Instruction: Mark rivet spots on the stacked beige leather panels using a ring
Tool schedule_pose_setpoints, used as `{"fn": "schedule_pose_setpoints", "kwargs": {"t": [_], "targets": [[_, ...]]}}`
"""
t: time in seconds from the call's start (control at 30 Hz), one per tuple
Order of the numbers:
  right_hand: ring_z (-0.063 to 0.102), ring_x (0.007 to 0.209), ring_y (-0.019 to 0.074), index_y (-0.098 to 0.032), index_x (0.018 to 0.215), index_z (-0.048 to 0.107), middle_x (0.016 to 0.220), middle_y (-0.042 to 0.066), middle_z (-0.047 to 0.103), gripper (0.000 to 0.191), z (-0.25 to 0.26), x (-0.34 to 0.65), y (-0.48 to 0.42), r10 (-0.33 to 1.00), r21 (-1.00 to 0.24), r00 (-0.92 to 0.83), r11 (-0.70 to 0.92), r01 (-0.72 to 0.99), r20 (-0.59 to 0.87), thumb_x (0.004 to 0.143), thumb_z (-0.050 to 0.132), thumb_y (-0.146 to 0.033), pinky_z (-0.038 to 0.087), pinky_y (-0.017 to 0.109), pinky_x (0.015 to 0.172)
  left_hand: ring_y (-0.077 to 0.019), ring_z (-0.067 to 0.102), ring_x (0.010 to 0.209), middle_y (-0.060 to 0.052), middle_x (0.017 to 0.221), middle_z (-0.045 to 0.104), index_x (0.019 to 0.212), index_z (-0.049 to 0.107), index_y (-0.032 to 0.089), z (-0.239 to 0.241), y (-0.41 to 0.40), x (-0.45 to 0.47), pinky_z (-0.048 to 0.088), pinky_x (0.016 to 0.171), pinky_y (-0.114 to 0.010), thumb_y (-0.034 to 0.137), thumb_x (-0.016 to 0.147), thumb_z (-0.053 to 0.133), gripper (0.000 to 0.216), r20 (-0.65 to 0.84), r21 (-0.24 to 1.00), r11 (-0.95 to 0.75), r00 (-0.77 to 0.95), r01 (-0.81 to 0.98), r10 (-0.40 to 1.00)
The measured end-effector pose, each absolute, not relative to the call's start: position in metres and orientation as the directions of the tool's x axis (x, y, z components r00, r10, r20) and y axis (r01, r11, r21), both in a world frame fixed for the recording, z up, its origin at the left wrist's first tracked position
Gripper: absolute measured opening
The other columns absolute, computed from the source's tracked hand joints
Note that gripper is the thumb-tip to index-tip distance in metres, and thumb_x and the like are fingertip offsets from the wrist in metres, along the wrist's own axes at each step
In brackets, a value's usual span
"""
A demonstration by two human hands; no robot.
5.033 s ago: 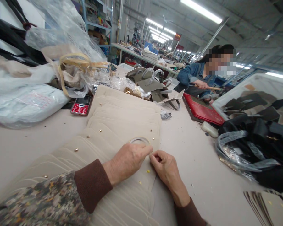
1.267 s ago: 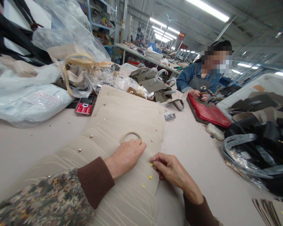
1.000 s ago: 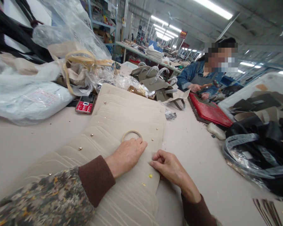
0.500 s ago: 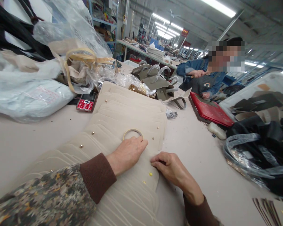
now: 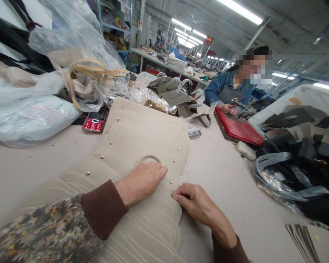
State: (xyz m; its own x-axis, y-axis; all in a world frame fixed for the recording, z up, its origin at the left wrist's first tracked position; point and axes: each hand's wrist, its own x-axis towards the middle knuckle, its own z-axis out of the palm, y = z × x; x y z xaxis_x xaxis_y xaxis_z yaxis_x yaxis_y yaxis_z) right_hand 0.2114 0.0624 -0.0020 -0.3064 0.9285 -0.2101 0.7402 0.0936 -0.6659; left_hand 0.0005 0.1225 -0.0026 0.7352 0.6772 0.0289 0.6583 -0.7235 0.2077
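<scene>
Beige panels [image 5: 142,128], fanned out in an overlapping row, run from the table's middle toward me. Small metal studs [image 5: 102,157] dot them on both sides. My left hand [image 5: 142,182] lies over the row with its fingers curled around a narrow roll of tape [image 5: 150,157]; only the ring's far arc shows. To the right, my right hand [image 5: 196,202] has thumb and forefinger pinched together at a panel's right edge. What sits between those fingertips is hidden. A stud [image 5: 171,182] shows just beyond them, and a tiny yellow speck [image 5: 164,213] lies nearer me.
A red-keyed phone [image 5: 94,121] and plastic-wrapped bundles [image 5: 33,117] lie left. Grey-green bag parts [image 5: 178,96] stand behind the panels. Across the table, a co-worker [image 5: 227,91] works at a red board [image 5: 238,126]. Black bags [image 5: 290,175] and stacked pieces [image 5: 312,241] are right.
Near my right fingertips a stud has come into sight, and the two yellow bits there have given way to one faint speck. My right hand shifted slightly nearer me. The co-worker's raised hand came down.
</scene>
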Motion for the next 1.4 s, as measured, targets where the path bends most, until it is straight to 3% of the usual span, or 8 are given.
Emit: {"fn": "schedule_pose_setpoints", "kwargs": {"t": [0.1, 0.27, 0.43, 0.73, 0.93, 1.07, 1.23, 1.4], "targets": [[0.062, 0.066, 0.0145, -0.019, 0.072, 0.073, 0.07, 0.0, 0.071, 0.017, -0.002, 0.211, 0.066, 0.935, -0.709, -0.292, 0.068, 0.702, -0.2, 0.085, 0.061, -0.022, 0.043, 0.023, 0.06, -0.0215, 0.06, 0.076, -0.005, 0.084, 0.064, 0.09, 0.054, 0.018, -0.001, 0.123, 0.0, 0.045, 0.065, -0.032, 0.009, 0.092, 0.043, 0.015, 0.059, 0.257, -0.729, 0.743, 0.634, 0.667], [0.066, 0.073, 0.0161, -0.018, 0.093, 0.073, 0.082, 0.004, 0.073, 0.018, -0.01, 0.206, 0.07, 0.993, -0.847, -0.06, 0.121, 0.517, 0.105, 0.088, 0.059, -0.028, 0.05, 0.026, 0.066, -0.016, 0.061, 0.073, 0.0, 0.081, 0.064, 0.094, 0.054, 0.019, 0.003, 0.12, 0.0, 0.044, 0.063, -0.025, 0.014, 0.096, 0.045, 0.011, 0.146, 0.408, -0.728, 0.747, 0.551, 0.648], [0.068, 0.085, 0.0173, -0.019, 0.117, 0.066, 0.097, 0.006, 0.073, 0.029, -0.008, 0.202, 0.069, 0.957, -0.823, -0.072, 0.278, 0.496, 0.28, 0.089, 0.057, -0.022, 0.054, 0.028, 0.075, -0.018, 0.068, 0.082, -0.004, 0.094, 0.07, 0.135, 0.038, 0.021, -0.001, 0.114, 0.001, 0.048, 0.068, -0.026, 0.017, 0.098, 0.045, 0.038, 0.229, 0.453, -0.747, 0.746, 0.487, 0.625], [0.065, 0.073, 0.0153, -0.019, 0.088, 0.067, 0.081, 0.005, 0.071, 0.017, -0.002, 0.189, 0.069, 0.857, -0.612, -0.259, 0.503, 0.61, 0.446, 0.088, 0.052, -0.011, 0.05, 0.026, 0.069, -0.0194, 0.069, 0.08, -0.005, 0.091, 0.07, 0.124, 0.043, 0.019, -0.003, 0.109, 0.002, 0.047, 0.064, -0.026, 0.022, 0.1, 0.042, 0.024, 0.193, 0.469, -0.726, 0.744, 0.503, 0.64], [0.06, 0.057, 0.0123, -0.02, 0.072, 0.063, 0.065, 0.001, 0.067, 0.019, -0.008, 0.183, 0.067, 0.823, -0.506, -0.19, 0.492, 0.708, 0.535, 0.082, 0.051, -0.009, 0.046, 0.023, 0.058, -0.0169, 0.064, 0.075, -0.001, 0.084, 0.065, 0.104, 0.05, 0.02, 0.006, 0.111, 0.002, 0.042, 0.062, -0.026, 0.018, 0.097, 0.045, 0.009, 0.13, 0.506, -0.688, 0.742, 0.521, 0.658], [0.06, 0.055, 0.0117, -0.019, 0.073, 0.066, 0.064, 0.001, 0.068, 0.014, -0.007, 0.178, 0.065, 0.892, -0.636, -0.069, 0.37, 0.677, 0.446, 0.079, 0.055, -0.014, 0.048, 0.022, 0.057, -0.0146, 0.057, 0.068, 0.001, 0.076, 0.06, 0.087, 0.05, 0.02, 0.006, 0.112, 0.003, 0.038, 0.06, -0.025, 0.015, 0.096, 0.045, 0.011, 0.155, 0.47, -0.693, 0.721, 0.547, 0.675], [0.055, 0.042, 0.012, -0.018, 0.065, 0.061, 0.049, -0.001, 0.061, 0.02, -0.008, 0.175, 0.072, 0.988, -0.954, 0.149, -0.081, 0.29, -0.039, 0.076, 0.064, -0.034, 0.046, 0.023, 0.044, -0.0152, 0.053, 0.064, 0.0, 0.073, 0.057, 0.082, 0.049, 0.019, 0.007, 0.108, 0.006, 0.038, 0.057, -0.026, 0.013, 0.093, 0.044, 0.013, 0.215, 0.383, -0.739, 0.724, 0.554, 0.655], [0.054, 0.04, 0.0109, -0.016, 0.065, 0.062, 0.05, -0.001, 0.061, 0.03, -0.018, 0.194, 0.08, 0.948, -0.947, 0.181, -0.288, 0.143, -0.261, 0.065, 0.074, -0.044, 0.047, 0.023, 0.041, -0.0161, 0.057, 0.07, -0.002, 0.078, 0.06, 0.089, 0.052, 0.018, 0.006, 0.106, 0.006, 0.043, 0.062, -0.027, 0.012, 0.095, 0.04, 0.015, 0.2, 0.336, -0.732, 0.715, 0.592, 0.67]]}}
